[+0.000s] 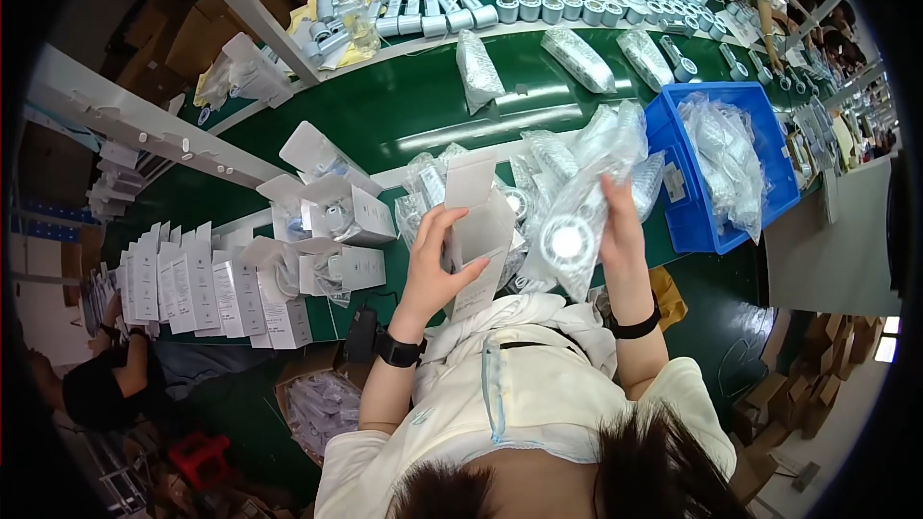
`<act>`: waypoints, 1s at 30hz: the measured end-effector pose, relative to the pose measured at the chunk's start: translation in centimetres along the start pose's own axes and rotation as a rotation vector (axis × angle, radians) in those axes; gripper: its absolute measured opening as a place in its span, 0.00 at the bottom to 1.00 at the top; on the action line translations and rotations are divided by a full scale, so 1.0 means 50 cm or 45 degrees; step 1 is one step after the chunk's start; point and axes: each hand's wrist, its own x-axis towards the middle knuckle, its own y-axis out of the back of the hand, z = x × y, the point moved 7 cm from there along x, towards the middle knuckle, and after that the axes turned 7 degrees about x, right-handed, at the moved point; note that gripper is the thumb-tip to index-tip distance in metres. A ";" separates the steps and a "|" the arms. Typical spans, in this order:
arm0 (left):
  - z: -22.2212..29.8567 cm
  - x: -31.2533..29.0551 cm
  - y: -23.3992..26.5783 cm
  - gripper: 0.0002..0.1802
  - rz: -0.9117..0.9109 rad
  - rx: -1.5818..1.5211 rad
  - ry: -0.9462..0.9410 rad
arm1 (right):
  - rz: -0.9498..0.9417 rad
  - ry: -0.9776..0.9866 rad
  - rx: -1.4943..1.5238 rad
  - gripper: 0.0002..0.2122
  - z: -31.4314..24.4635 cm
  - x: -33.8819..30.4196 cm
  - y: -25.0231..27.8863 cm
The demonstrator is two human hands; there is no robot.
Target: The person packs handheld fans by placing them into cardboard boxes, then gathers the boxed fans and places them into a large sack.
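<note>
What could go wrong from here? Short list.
1. The right hand grips the clear plastic bag by one side; the round-ended device inside could shift or slip.
2. The loose plastic might snag on the white box in the left hand, whose flap stands open.
3. The open filled boxes on the left could spill if knocked.

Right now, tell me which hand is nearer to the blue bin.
Right. The right hand is a little left of the blue bin, holding a plastic bag; the left hand is farther left, holding an open white box.
</note>
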 end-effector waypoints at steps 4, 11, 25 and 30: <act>0.014 0.015 -0.031 0.33 0.042 0.074 -0.030 | 0.026 0.056 0.430 0.25 -0.002 0.024 -0.037; -0.020 0.010 -0.055 0.35 0.468 -0.242 0.124 | 0.085 1.144 -0.751 0.17 0.034 -0.002 -0.157; -0.129 -0.016 0.035 0.35 0.646 -0.315 -0.106 | -1.357 0.451 -2.453 0.12 0.199 -0.099 0.178; -0.085 -0.008 0.063 0.26 0.501 0.112 0.009 | -1.405 0.353 -2.765 0.12 0.250 -0.094 0.219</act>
